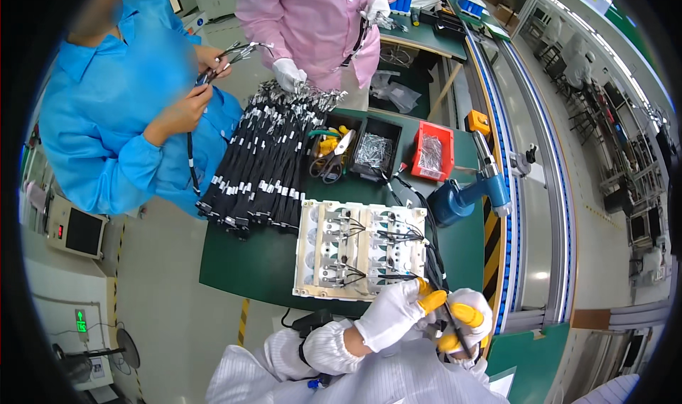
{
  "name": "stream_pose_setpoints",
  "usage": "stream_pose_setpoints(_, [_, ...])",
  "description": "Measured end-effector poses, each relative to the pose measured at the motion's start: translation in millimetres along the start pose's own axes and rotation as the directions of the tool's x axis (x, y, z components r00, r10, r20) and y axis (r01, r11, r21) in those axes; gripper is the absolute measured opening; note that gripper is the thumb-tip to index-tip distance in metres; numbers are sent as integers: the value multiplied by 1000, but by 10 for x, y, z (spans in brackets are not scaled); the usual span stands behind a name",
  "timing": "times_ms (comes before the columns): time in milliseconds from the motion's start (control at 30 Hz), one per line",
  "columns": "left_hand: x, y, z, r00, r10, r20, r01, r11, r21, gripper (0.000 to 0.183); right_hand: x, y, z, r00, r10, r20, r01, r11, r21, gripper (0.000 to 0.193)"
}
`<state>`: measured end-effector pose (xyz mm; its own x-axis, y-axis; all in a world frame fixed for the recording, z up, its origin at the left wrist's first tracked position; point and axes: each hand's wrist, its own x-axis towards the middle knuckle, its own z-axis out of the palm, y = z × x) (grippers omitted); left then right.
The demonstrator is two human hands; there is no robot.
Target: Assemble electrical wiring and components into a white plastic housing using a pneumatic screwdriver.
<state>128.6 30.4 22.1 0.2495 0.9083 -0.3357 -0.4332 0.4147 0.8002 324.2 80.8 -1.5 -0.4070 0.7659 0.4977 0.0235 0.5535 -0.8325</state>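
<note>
My left hand (398,313), in a white glove with yellow fingertips, is closed with its fingers pinched at a black cable (432,251). Beside it my right hand (467,319), gloved the same way, is closed around the lower part of that cable. The cable runs up along the right side of a white, box-like module (305,251). Thin black wires (352,226) branch across the module's top and end at metal tabs. Parts of the cable between my hands are hidden by the gloves.
A heap of black cables (259,152) covers the table's far left. Beyond the module stand a black bin with scissors (332,159), a black bin of metal parts (373,148), a red bin (433,152) and a blue power tool (462,197). Two co-workers, in blue (128,127) and pink (312,20), handle cables.
</note>
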Motion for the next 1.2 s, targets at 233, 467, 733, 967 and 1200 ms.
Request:
stream_pose_setpoints(233, [-618,-62,-639,979,130,-160,-129,992,18,35,772,-29,339,830,530,-174,-416,795,441,18])
stream_pose_setpoints(467, [-1363,-443,-2153,674,672,-308,217,219,951,35,1440,470,556,874,418,246,-475,844,252,22])
stream_pose_setpoints(733, [-1406,-198,-3137,981,-159,110,-178,-516,838,56,1557,993,800,937,216,274,-193,975,-110,23])
stream_pose_setpoints(967, [-1336,-179,-3323,964,-160,212,-260,-413,873,52,1512,1129,838,954,67,292,-14,984,-178,35])
stream_pose_setpoints(1200, [-1316,-214,-3361,971,-108,214,-239,-383,892,53,1444,1209,807,938,237,254,-259,964,56,30])
